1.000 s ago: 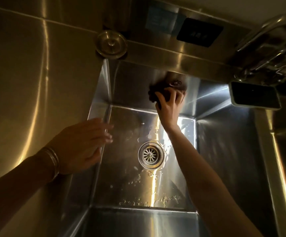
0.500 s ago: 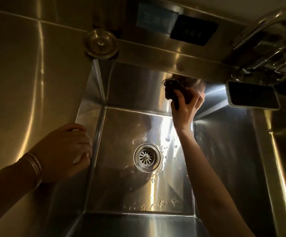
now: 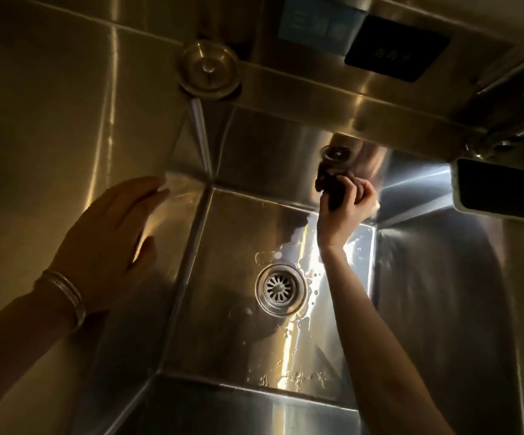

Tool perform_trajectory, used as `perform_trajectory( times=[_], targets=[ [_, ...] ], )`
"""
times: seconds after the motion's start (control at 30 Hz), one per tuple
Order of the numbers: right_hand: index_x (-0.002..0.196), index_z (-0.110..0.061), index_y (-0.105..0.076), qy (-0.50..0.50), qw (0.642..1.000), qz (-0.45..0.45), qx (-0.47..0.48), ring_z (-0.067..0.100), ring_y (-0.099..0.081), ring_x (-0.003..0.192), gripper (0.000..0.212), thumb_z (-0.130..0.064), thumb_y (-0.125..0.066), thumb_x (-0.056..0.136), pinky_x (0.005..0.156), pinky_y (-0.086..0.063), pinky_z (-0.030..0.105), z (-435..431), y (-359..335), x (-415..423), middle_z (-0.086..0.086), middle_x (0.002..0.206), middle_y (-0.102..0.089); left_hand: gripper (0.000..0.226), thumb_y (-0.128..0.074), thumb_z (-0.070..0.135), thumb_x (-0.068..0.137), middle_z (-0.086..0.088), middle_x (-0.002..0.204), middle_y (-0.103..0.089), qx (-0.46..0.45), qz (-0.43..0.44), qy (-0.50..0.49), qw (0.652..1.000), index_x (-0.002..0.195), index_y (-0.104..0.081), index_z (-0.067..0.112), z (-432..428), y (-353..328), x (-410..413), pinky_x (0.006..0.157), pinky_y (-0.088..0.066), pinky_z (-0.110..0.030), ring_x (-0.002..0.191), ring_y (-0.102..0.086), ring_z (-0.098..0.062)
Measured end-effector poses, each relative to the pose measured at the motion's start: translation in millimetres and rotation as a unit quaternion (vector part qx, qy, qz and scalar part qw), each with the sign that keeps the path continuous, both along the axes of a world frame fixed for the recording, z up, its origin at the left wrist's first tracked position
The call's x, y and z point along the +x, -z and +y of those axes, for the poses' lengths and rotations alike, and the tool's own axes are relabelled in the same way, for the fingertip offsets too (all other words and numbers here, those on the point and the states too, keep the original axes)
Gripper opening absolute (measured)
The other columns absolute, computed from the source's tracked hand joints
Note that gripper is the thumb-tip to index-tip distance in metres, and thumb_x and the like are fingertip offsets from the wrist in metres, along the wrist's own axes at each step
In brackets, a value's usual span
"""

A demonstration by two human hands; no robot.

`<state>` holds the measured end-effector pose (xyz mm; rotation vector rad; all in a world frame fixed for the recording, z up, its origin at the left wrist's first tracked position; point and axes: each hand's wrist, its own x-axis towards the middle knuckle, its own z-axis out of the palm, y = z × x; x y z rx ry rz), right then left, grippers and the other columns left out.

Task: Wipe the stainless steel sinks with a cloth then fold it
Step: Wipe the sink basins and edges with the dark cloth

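Against the far wall of the sink point(image 3: 270, 158), dark cloth point(image 3: 332, 188) gripped in right hand point(image 3: 347, 211) under a blurred overflow fitting point(image 3: 336, 152), left hand point(image 3: 110, 243) flat-fingered at the rim, stopper lid point(image 3: 209, 69) behind, black tray point(image 3: 502, 193) cut off right.

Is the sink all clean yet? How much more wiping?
Not yet. Nothing looks finished. The right hand presses the dark crumpled cloth on the far wall of the shiny steel sink. Water drops dot the floor near the round drain strainer, so more wiping, then folding.
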<state>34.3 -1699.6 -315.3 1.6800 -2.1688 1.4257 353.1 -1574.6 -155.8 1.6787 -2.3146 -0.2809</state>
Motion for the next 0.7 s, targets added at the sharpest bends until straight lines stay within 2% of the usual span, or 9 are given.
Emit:
perform_trajectory(
  times=[0.07, 0.1, 0.2, 0.33, 0.4, 0.47, 0.57, 0.7],
  targets=[
    [0.101, -0.018, -0.060, -0.014, 0.998, -0.040, 0.048, 0.030, -0.050, 0.105, 0.035, -0.008, -0.065, 0.068, 0.095, -0.029, 0.034, 1, 18, 15, 0.014, 0.108, -0.055, 0.054, -0.038, 0.024, 0.083, -0.022, 0.135, -0.045, 0.005, 0.006, -0.036, 0.999, 0.131, -0.045, -0.002, 1, -2, -1, 0.104, -0.029, -0.035, 0.122, -0.038, -0.031],
    [0.102, -0.018, -0.059, -0.027, 0.995, -0.031, 0.087, 0.032, -0.049, 0.104, 0.035, -0.010, -0.064, 0.068, 0.094, -0.028, 0.033, 5, 31, 26, 0.015, 0.109, -0.054, 0.053, -0.037, 0.023, 0.084, -0.020, 0.135, -0.045, 0.001, 0.004, -0.042, 0.999, 0.131, -0.046, -0.001, 2, -1, -1, 0.106, -0.027, -0.031, 0.123, -0.038, -0.029],
    [0.107, -0.017, -0.059, -0.058, 0.972, -0.014, 0.227, 0.037, -0.045, 0.106, 0.033, -0.018, -0.062, 0.074, 0.093, -0.033, 0.039, 11, 59, 64, 0.016, 0.117, -0.049, 0.051, -0.038, 0.019, 0.086, -0.017, 0.137, -0.045, 0.009, 0.020, -0.052, 0.998, 0.133, -0.045, 0.000, 0, 2, 4, 0.110, -0.019, -0.017, 0.125, -0.038, -0.026],
    [0.117, -0.020, -0.056, 0.006, 0.915, -0.147, 0.375, 0.036, -0.035, 0.116, 0.034, -0.021, -0.059, 0.083, 0.096, -0.035, 0.044, 1, 54, 137, 0.011, 0.132, -0.038, 0.049, -0.035, 0.016, 0.089, -0.017, 0.138, -0.044, 0.006, 0.024, -0.065, 0.998, 0.134, -0.044, -0.001, 0, 2, 3, 0.112, -0.017, -0.016, 0.127, -0.036, -0.023],
    [0.121, -0.021, -0.055, -0.044, 0.895, -0.167, 0.411, 0.035, -0.034, 0.118, 0.036, -0.021, -0.058, 0.084, 0.097, -0.037, 0.047, -2, 48, 167, 0.010, 0.135, -0.036, 0.048, -0.033, 0.014, 0.090, -0.019, 0.137, -0.045, 0.004, 0.024, -0.065, 0.998, 0.133, -0.045, -0.003, 0, 1, 1, 0.112, -0.017, -0.016, 0.127, -0.036, -0.023],
    [0.118, -0.021, -0.059, -0.136, 0.893, -0.201, 0.378, 0.033, -0.038, 0.115, 0.037, -0.017, -0.062, 0.081, 0.098, -0.039, 0.046, 3, 40, 187, 0.010, 0.130, -0.041, 0.047, -0.032, 0.012, 0.090, -0.020, 0.135, -0.046, 0.002, 0.025, -0.065, 0.998, 0.132, -0.046, -0.005, -1, 0, -1, 0.112, -0.018, -0.017, 0.126, -0.036, -0.024],
    [0.109, -0.013, -0.066, -0.241, 0.896, -0.249, 0.278, 0.025, -0.049, 0.110, 0.038, -0.010, -0.070, 0.071, 0.099, -0.043, 0.041, 12, 22, 184, 0.010, 0.118, -0.049, 0.045, -0.033, 0.011, 0.092, -0.021, 0.135, -0.046, 0.000, 0.031, -0.065, 0.997, 0.132, -0.045, -0.006, -1, -1, -1, 0.112, -0.019, -0.018, 0.126, -0.037, -0.026],
    [0.101, -0.004, -0.067, -0.376, 0.895, -0.203, 0.125, 0.029, -0.050, 0.113, 0.035, -0.012, -0.069, 0.067, 0.098, -0.044, 0.036, 18, -14, 166, 0.016, 0.117, -0.050, 0.047, -0.032, 0.011, 0.091, -0.021, 0.137, -0.043, -0.004, 0.033, -0.066, 0.997, 0.134, -0.042, -0.006, 1, 1, -1, 0.112, -0.018, -0.018, 0.127, -0.035, -0.027]
  ],
)
